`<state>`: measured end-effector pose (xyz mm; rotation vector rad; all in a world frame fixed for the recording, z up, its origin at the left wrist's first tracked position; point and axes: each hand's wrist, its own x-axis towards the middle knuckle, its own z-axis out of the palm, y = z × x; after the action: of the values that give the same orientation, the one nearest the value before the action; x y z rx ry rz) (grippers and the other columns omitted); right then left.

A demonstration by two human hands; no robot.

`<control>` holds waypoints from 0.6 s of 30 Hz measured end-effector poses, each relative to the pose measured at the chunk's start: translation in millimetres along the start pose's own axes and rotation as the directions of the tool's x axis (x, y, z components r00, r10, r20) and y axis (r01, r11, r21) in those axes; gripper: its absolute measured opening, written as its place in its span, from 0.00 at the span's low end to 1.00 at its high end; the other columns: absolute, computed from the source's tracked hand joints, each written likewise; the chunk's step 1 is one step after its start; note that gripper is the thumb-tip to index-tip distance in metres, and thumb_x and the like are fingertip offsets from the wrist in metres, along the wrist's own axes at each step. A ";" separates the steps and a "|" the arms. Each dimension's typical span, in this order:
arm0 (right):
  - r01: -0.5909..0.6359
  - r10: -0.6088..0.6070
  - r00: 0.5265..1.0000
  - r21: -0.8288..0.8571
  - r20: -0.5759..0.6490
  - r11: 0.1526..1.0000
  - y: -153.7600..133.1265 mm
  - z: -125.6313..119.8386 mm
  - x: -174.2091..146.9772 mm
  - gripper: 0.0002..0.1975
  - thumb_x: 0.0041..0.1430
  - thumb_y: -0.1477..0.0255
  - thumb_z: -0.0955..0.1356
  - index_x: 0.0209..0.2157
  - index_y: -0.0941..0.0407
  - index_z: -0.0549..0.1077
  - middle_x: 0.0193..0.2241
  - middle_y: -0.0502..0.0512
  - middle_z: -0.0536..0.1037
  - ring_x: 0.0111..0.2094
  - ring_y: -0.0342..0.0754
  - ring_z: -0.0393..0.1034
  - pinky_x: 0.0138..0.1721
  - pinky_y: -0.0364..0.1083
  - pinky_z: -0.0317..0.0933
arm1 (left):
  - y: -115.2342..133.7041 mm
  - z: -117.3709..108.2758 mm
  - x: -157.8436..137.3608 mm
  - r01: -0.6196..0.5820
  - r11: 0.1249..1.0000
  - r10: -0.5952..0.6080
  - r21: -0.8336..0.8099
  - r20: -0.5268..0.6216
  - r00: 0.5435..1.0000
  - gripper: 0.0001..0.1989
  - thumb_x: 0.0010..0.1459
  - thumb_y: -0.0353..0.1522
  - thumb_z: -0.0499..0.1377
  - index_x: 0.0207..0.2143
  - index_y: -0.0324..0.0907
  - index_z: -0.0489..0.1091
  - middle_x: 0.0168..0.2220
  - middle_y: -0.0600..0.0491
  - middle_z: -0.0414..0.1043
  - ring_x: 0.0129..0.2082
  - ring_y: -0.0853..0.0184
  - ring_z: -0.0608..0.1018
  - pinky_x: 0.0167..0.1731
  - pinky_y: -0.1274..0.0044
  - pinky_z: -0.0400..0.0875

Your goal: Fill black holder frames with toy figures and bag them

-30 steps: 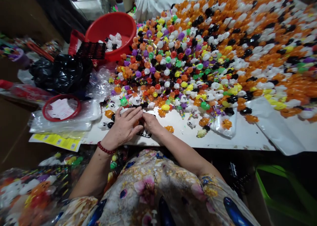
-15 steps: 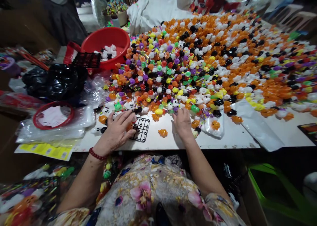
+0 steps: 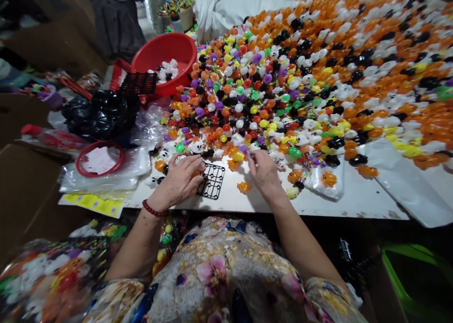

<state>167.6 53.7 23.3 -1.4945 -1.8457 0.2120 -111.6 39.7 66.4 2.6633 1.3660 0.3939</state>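
My left hand rests over the left part of a black plastic grid, its thumb and fingers curved round that side. Part of an orange piece shows between the thumb and index finger. What lies under the palm is hidden. My right hand is closed at the front edge of the pile, its thumb and fingertips pinched at a small purple-topped piece. Between the hands a loose orange pumpkin-like figure lies on the white table. Small white figures with black faces sit beyond my left fingers.
A large pile of small plastic figures covers the table's back and right. At left stand a red basin, a black bag and a red basket of paper slips. Clear bags lie at right. A person stands behind.
The view has turned a little left, so things sit further right. My right fingers have closed at the purple-topped piece and lifted slightly. My left hand stays over the grid.
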 end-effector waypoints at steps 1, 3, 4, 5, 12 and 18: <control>0.046 -0.048 0.999 0.075 0.024 0.996 -9.1 3.6 3.3 0.08 0.66 0.73 0.61 0.38 0.57 0.72 0.35 0.57 0.74 0.37 0.49 0.68 0.41 0.48 0.65 | -0.9 0.1 0.0 -0.003 1.000 0.003 -0.006 -0.001 1.000 0.27 0.69 0.43 0.37 0.58 0.40 0.63 0.58 0.42 0.68 0.59 0.57 0.69 0.64 0.56 0.42; 0.084 -0.099 0.992 0.190 0.072 0.978 -25.5 15.3 11.4 0.07 0.65 0.74 0.63 0.37 0.56 0.73 0.35 0.56 0.75 0.37 0.48 0.70 0.42 0.47 0.65 | -2.1 0.6 0.1 -0.011 1.000 0.011 -0.014 -0.006 1.000 0.27 0.69 0.43 0.37 0.58 0.40 0.63 0.58 0.41 0.69 0.59 0.57 0.69 0.64 0.56 0.42; 0.082 -0.105 0.990 0.226 0.094 0.971 -32.3 22.6 15.9 0.06 0.64 0.75 0.63 0.37 0.56 0.73 0.34 0.56 0.76 0.38 0.48 0.70 0.43 0.46 0.65 | -2.5 0.8 0.2 -0.015 1.000 0.015 -0.017 -0.008 1.000 0.27 0.69 0.43 0.37 0.58 0.40 0.63 0.58 0.41 0.69 0.59 0.57 0.69 0.64 0.56 0.42; 0.073 -0.104 0.988 0.249 0.114 0.966 -37.8 30.2 20.3 0.06 0.64 0.75 0.64 0.37 0.57 0.73 0.35 0.56 0.76 0.38 0.49 0.71 0.43 0.46 0.65 | -2.7 1.0 0.3 -0.018 1.000 0.018 -0.020 -0.008 1.000 0.27 0.69 0.43 0.37 0.58 0.40 0.63 0.58 0.42 0.69 0.59 0.57 0.69 0.64 0.56 0.42; -0.035 -0.060 0.946 0.282 0.319 0.959 -62.4 66.4 40.6 0.07 0.61 0.76 0.65 0.42 0.56 0.69 0.36 0.56 0.76 0.39 0.50 0.71 0.43 0.47 0.63 | -3.3 1.7 -0.9 -0.029 0.999 0.029 -0.017 -0.007 1.000 0.27 0.69 0.44 0.38 0.60 0.41 0.62 0.58 0.42 0.69 0.60 0.58 0.68 0.65 0.57 0.42; -0.047 -0.105 0.907 0.346 0.408 0.937 -77.1 76.9 39.7 0.09 0.67 0.75 0.59 0.40 0.56 0.70 0.35 0.55 0.76 0.39 0.48 0.71 0.44 0.46 0.62 | -2.9 1.4 1.1 -0.028 0.999 0.028 -0.035 0.005 1.000 0.28 0.68 0.46 0.39 0.61 0.41 0.60 0.64 0.40 0.60 0.63 0.58 0.65 0.66 0.57 0.43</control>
<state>57.5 89.7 28.1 -1.2321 -2.0250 0.8648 -112.9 42.2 64.6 2.6555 1.3097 0.4097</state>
